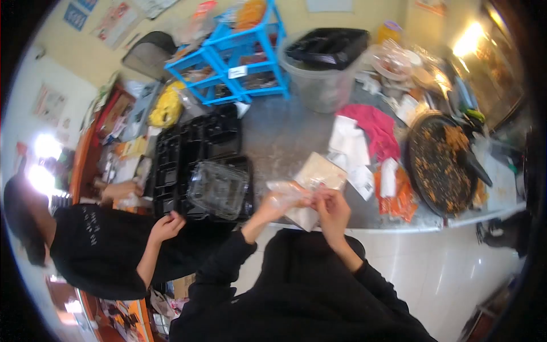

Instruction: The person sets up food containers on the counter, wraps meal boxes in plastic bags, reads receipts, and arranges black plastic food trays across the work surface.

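Note:
My left hand has a clear plastic glove or film over its fingers, which are drawn together near the table's front edge. Close beside it, my right hand is closed in a pinch at the end of that clear plastic. What lies between the fingertips is too small to make out. Under and behind both hands rests a flat beige paper packet. White papers and a pink cloth lie behind it to the right.
Black trays and clear lids cover the table's left part. Blue racks and a lidded bucket stand behind. On the right are an orange bag and a dark food pan. Another person stands left.

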The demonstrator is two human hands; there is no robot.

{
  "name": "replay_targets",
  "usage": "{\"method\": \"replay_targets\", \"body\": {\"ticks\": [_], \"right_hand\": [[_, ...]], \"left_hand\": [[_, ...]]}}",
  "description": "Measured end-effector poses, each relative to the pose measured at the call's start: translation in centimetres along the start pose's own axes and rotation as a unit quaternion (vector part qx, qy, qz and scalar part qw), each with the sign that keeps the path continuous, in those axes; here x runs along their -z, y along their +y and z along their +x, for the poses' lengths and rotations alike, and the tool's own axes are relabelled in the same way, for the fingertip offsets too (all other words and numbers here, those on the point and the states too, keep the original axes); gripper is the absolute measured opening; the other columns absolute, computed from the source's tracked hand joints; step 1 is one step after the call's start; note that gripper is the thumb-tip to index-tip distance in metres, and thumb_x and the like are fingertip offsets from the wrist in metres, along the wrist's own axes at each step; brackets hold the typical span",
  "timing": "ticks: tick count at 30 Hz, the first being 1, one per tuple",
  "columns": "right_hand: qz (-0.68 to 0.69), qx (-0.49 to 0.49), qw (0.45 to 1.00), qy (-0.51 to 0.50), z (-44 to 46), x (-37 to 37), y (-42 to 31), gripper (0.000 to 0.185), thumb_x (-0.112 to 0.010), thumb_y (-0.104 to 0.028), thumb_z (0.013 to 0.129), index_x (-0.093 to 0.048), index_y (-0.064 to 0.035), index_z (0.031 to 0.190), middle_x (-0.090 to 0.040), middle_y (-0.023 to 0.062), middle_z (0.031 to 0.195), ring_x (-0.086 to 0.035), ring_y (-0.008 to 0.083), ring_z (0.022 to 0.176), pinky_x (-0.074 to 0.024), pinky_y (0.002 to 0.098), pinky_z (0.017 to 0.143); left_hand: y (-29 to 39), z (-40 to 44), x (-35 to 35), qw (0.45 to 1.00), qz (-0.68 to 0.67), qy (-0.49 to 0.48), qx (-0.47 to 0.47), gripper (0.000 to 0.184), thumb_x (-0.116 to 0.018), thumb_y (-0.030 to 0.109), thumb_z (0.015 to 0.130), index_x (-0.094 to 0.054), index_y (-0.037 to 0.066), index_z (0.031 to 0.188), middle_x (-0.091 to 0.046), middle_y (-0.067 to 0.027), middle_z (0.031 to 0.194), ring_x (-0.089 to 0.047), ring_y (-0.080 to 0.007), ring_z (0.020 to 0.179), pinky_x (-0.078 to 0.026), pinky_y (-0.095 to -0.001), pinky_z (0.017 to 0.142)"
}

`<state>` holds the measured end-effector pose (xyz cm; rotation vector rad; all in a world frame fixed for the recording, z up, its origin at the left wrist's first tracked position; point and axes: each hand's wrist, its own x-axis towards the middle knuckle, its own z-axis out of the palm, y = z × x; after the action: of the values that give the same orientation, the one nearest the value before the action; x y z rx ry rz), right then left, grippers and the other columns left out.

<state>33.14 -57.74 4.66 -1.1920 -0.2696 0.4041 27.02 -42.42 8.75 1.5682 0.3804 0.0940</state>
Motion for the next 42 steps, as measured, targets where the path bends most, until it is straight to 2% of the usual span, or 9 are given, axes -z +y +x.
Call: {"method": "replay_targets", "body": {"ticks": [2, 5, 13, 19, 21, 22, 24, 27, 42], "right_hand": [[-0.057, 0.028, 0.998, 0.027, 0.0, -0.1, -0.4, 0.006, -0.061, 0.002, 0.091, -0.061, 0.0028, 0.097, -0.065, 0.0068, 0.091, -0.064, 0.0115, 0.083, -0.0540, 0.0250, 0.074], [-0.101, 0.060, 0.993, -0.004, 0.6, 0.7, 0.8, 0.007, -0.060, 0.003, 0.091, -0.063, 0.0042, 0.097, -0.067, 0.0079, 0.091, -0.064, 0.0131, 0.086, -0.0519, 0.0289, 0.084], [-0.166, -0.016, 0.986, -0.032, 1.6, 1.3, -0.2, 0.030, -0.060, 0.006, 0.090, -0.060, 0.0073, 0.121, -0.066, 0.0086, 0.093, -0.062, 0.0110, 0.085, -0.0519, 0.0230, 0.076], [-0.133, -0.035, 0.989, -0.046, 0.6, 0.7, -2.3, 0.042, -0.064, 0.000, 0.089, -0.053, 0.0080, 0.129, -0.067, 0.0096, 0.095, -0.063, 0.0136, 0.086, -0.0518, 0.0254, 0.076], [-0.181, 0.042, 0.980, -0.074, 0.3, 0.5, -1.6, 0.049, -0.068, -0.004, 0.088, -0.052, 0.0039, 0.133, -0.068, 0.0100, 0.096, -0.063, 0.0150, 0.087, -0.0519, 0.0265, 0.077], [-0.241, 0.053, 0.966, -0.077, 0.2, 0.4, -1.6, 0.050, -0.069, -0.004, 0.087, -0.052, 0.0008, 0.134, -0.068, 0.0094, 0.097, -0.064, 0.0150, 0.088, -0.0519, 0.0261, 0.077], [-0.268, -0.025, 0.963, -0.020, -0.7, -0.8, -3.2, 0.051, -0.070, -0.003, 0.085, -0.054, -0.0063, 0.134, -0.068, 0.0069, 0.101, -0.063, 0.0131, 0.091, -0.0523, 0.0256, 0.076], [-0.227, -0.024, 0.973, -0.020, -0.8, -0.7, -3.1, 0.057, -0.065, 0.006, 0.085, -0.048, -0.0060, 0.137, -0.066, 0.0097, 0.109, -0.062, 0.0123, 0.099, -0.0518, 0.0226, 0.075], [-0.073, -0.051, 0.996, -0.006, -1.2, -0.8, -2.6, 0.075, -0.059, 0.015, 0.085, -0.024, -0.0034, 0.148, -0.060, 0.0172, 0.121, -0.055, 0.0202, 0.119, -0.0490, 0.0278, 0.094]], "left_hand": [[0.0, -0.2, 0.4, 0.997, 0.070, -0.020, 0.037, 0.019, -0.070, 0.014, 0.085, -0.070, 0.003, 0.100, -0.070, -0.0077, 0.095, -0.066, -0.0148, 0.089, -0.053, -0.0298, 0.080], [-1.5, -0.8, 0.2, 0.957, 0.170, 0.017, -0.233, 0.022, -0.066, 0.013, 0.080, -0.068, 0.003, 0.099, -0.065, -0.0101, 0.102, -0.061, -0.0232, 0.099, -0.046, -0.0341, 0.087], [-1.8, -1.7, -1.3, 0.847, 0.374, 0.052, -0.375, 0.022, -0.061, 0.013, 0.080, -0.065, 0.002, 0.098, -0.062, -0.0108, 0.097, -0.063, -0.0275, 0.090, -0.050, -0.0366, 0.075], [-3.2, -1.6, -1.5, 0.873, 0.340, 0.057, -0.344, 0.024, -0.064, 0.016, 0.082, -0.065, 0.002, 0.101, -0.064, -0.0121, 0.096, -0.063, -0.0264, 0.091, -0.051, -0.0363, 0.072], [-0.8, -1.9, -1.1, 0.962, 0.201, 0.026, -0.183, 0.024, -0.064, 0.020, 0.088, -0.066, 0.003, 0.104, -0.066, -0.0125, 0.100, -0.064, -0.0261, 0.092, -0.051, -0.0331, 0.076], [-2.6, -0.9, -1.0, 0.972, 0.058, 0.017, -0.227, 0.022, -0.065, 0.018, 0.090, -0.067, 0.003, 0.105, -0.067, -0.0120, 0.103, -0.065, -0.0234, 0.093, -0.052, -0.0307, 0.080], [-1.0, -1.6, -1.5, 0.992, -0.050, 0.105, -0.046, 0.020, -0.070, 0.004, 0.084, -0.067, 0.001, 0.103, -0.067, -0.0092, 0.104, -0.065, -0.0173, 0.094, -0.052, -0.0277, 0.083], [-1.0, -1.3, -3.8, 0.964, -0.154, 0.218, -0.019, 0.026, -0.070, -0.001, 0.083, -0.062, -0.001, 0.108, -0.068, -0.0085, 0.098, -0.066, -0.0133, 0.088, -0.053, -0.0259, 0.080], [1.6, -2.1, -3.5, 0.965, 0.121, 0.217, -0.084, 0.020, -0.067, -0.002, 0.085, -0.072, 0.002, 0.103, -0.069, -0.0098, 0.097, -0.067, -0.0146, 0.084, -0.053, -0.0255, 0.072]]}}
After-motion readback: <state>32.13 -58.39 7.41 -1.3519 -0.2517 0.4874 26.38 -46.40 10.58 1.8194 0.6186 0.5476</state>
